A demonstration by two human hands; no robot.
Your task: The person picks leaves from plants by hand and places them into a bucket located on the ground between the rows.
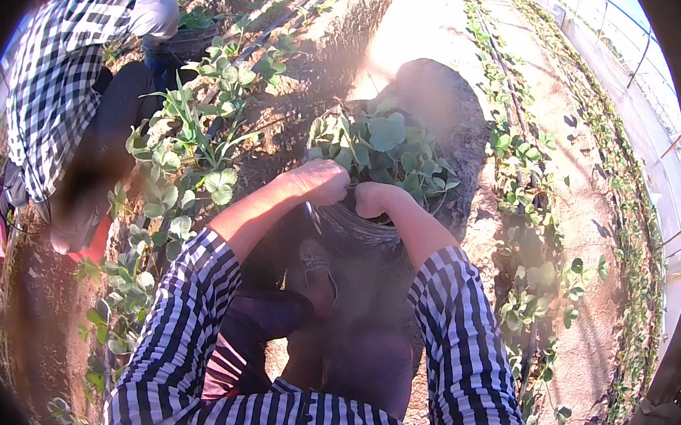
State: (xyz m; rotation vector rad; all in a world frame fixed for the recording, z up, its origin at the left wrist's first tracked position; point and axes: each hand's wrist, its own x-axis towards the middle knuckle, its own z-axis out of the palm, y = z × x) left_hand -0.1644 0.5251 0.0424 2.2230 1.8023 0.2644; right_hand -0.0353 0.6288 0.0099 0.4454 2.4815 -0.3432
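Note:
Both my hands meet over the near rim of a dark bucket (354, 230) heaped with strawberry plants (387, 133). My left hand (326, 182) is curled at the left, its knuckles up, and my right hand (373, 198) is curled a little to its right, with a narrow gap between them. A thin stem seems to run between the two hands, but what the fingers close on is too small and shaded to tell. Leaves from the bucket stand just beyond my fingers.
To the left, a co-worker in a checked shirt (63, 23) reaches toward another dark bucket (177, 46) with leaves in it. Rows of strawberry plants (160, 192) with black drip lines flank me on both sides. Plastic greenhouse sheeting (645, 140) runs along the right.

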